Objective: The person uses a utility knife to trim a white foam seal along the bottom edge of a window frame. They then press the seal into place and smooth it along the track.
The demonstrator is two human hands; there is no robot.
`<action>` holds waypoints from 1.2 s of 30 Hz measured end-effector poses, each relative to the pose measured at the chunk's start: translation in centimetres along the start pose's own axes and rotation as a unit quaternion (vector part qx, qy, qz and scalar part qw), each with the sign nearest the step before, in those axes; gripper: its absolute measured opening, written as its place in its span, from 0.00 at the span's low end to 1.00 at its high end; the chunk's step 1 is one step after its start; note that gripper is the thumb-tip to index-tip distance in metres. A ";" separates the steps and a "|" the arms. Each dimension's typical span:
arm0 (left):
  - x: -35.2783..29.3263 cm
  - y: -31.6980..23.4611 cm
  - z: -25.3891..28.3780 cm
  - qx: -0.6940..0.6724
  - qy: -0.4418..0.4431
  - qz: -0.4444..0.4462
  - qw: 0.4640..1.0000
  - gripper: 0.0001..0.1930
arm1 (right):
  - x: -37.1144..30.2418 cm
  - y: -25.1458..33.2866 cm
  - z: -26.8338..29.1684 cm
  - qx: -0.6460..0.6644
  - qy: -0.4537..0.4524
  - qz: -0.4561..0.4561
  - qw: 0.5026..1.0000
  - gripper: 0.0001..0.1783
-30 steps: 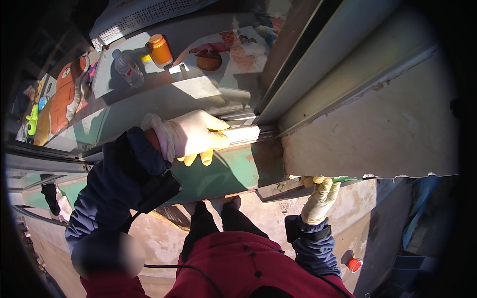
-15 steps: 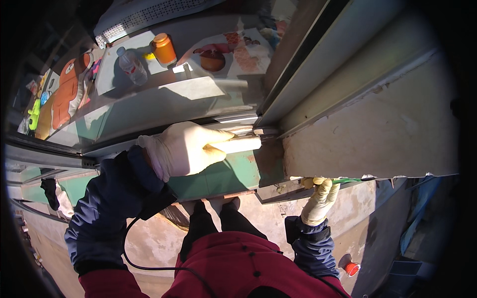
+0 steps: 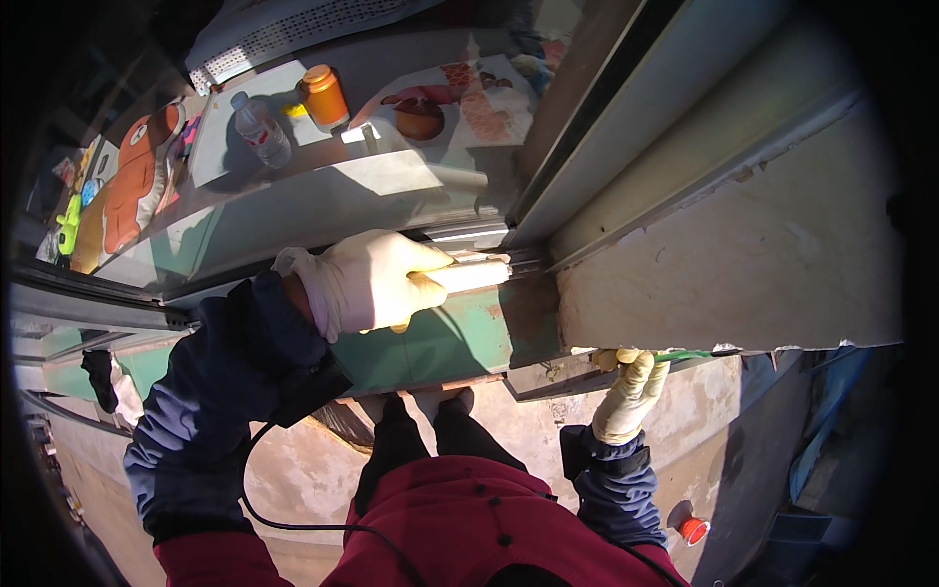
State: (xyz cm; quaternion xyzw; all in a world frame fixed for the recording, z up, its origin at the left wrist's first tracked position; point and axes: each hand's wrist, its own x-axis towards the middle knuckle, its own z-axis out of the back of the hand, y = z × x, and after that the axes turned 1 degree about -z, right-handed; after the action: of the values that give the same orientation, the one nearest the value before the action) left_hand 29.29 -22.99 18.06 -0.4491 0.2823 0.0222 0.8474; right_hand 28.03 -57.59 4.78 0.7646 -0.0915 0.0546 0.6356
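My left hand (image 3: 377, 281), in a pale rubber glove, pinches a white, bar-shaped thing (image 3: 474, 275); sunlight washes out its detail, so its exact kind is unclear. Its far end lies over the window track (image 3: 523, 262), near the frame's corner. Below runs the green-tiled sill (image 3: 445, 338), shaded in part by my arm. At lower right, my right hand (image 3: 628, 396), gloved too, has its fingers curled at the lower edge of the wall (image 3: 724, 264). A green strip (image 3: 690, 354) shows beside those fingers; whatever they grip is mostly hidden.
Behind the glass are a clear bottle (image 3: 261, 130), an orange jar (image 3: 324, 97) and a brown bear cushion (image 3: 142, 181). A metal window frame (image 3: 611, 122) rises at right. A black cable (image 3: 293, 528) hangs from my left sleeve. A red round object (image 3: 693, 530) sits lower right.
My left hand and the white thing have shifted slightly left, and more of the track's end shows. My right hand stays in place.
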 end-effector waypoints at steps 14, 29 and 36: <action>0.1 4.4 -5.3 0.182 -0.155 -0.198 0.950 0.20 | 0.1 -0.1 0.1 -0.018 0.001 0.005 1.000 0.15; -6.5 6.0 -7.2 0.194 -0.190 -0.105 0.957 0.19 | 0.2 0.7 -1.0 -0.027 -0.021 0.001 0.999 0.19; -6.9 3.4 -5.4 -0.116 -0.095 0.140 0.979 0.18 | 0.0 0.0 0.1 0.010 0.001 -0.016 1.000 0.12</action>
State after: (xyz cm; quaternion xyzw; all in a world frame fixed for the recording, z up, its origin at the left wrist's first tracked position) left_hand 19.99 -23.66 16.55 -0.4963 0.2558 0.2161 0.8010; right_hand 28.02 -57.70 4.76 0.7721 -0.0777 0.0460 0.6291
